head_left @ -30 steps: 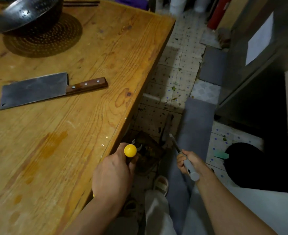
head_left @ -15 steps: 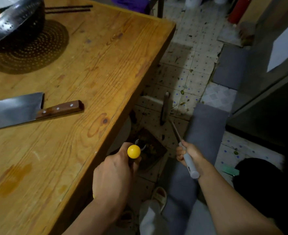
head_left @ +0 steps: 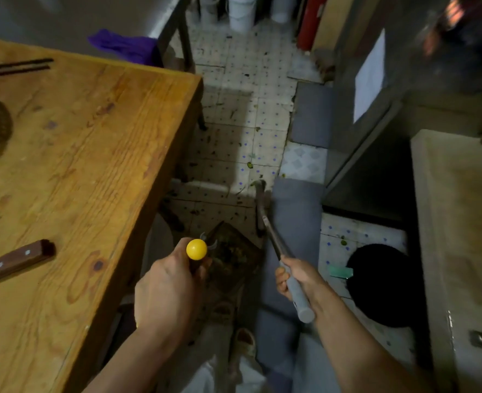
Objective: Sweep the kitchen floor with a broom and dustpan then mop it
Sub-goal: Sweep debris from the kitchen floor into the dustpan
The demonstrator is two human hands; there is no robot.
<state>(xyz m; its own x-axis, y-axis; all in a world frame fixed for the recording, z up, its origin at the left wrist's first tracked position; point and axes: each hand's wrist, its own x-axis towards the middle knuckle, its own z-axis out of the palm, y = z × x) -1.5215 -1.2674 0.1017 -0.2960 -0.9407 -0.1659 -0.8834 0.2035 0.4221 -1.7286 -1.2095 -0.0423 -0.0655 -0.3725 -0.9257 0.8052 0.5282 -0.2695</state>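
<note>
My left hand [head_left: 166,290] is closed around a long handle topped with a yellow knob [head_left: 196,249]. Under it on the floor sits the dark dustpan [head_left: 234,251], holding a heap of dirt. My right hand [head_left: 296,275] grips the grey handle of the broom [head_left: 299,299]. The broom's thin shaft [head_left: 271,234] slants forward and down to the tiles just beyond the dustpan. Its dark head is blurred. The white speckled floor tiles [head_left: 242,143] ahead carry scattered green and dark scraps.
A wooden table [head_left: 78,165] fills the left, with a cleaver's handle [head_left: 18,260] near its edge. Grey mats [head_left: 290,211] run along the right of the aisle. A black round bin [head_left: 378,285], a pale counter [head_left: 460,222] and white buckets [head_left: 241,9] border it.
The view has swung right and up the aisle, so most of the cleaver has left the frame. The broom's tip has reached farther forward past the dustpan. Both hands keep their grips.
</note>
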